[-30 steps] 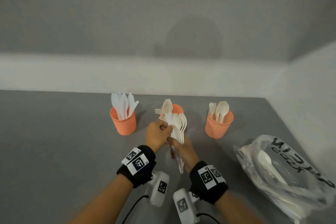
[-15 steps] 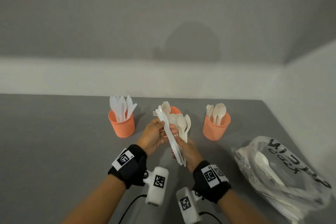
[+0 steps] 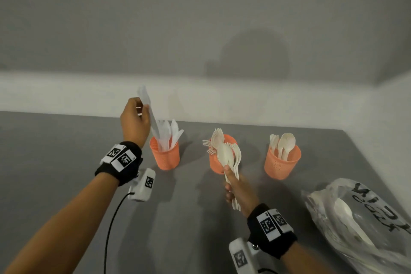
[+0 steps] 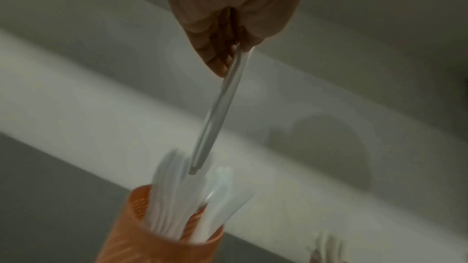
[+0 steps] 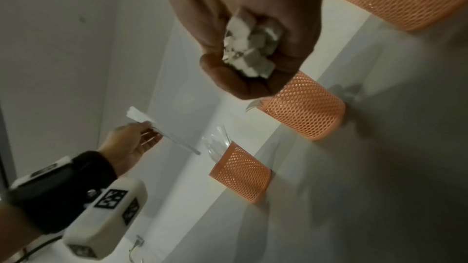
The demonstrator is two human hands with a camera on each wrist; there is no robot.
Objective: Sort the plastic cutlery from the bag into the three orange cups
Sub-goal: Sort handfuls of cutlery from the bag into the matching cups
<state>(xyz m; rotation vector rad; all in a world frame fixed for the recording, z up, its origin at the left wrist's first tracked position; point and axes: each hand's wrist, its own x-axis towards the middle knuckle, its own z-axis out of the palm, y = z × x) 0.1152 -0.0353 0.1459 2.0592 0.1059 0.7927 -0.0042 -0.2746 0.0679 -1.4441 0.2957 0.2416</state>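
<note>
Pinching a white plastic knife (image 3: 148, 109) near its blade end, the fingers (image 4: 217, 61) of the left hand (image 3: 134, 120) are holding it tilted, handle end down, over the left orange mesh plastic cup (image 3: 165, 155), where more white knives (image 3: 171, 134) are standing upright. The right hand (image 3: 237, 189) is gripping a bundle of cream plastic spoons and forks (image 3: 229, 155) by the handles, fingers curled tightly round them, in front of the middle orange mesh cup (image 3: 216, 163) with its cream forks (image 3: 214, 140). The right orange mesh cup (image 3: 282, 163) is carrying cream spoons (image 3: 284, 143). On the grey worktop (image 3: 55, 162), to the right, a clear plastic bag with black lettering (image 3: 364, 222) is lying with more cutlery inside.
</note>
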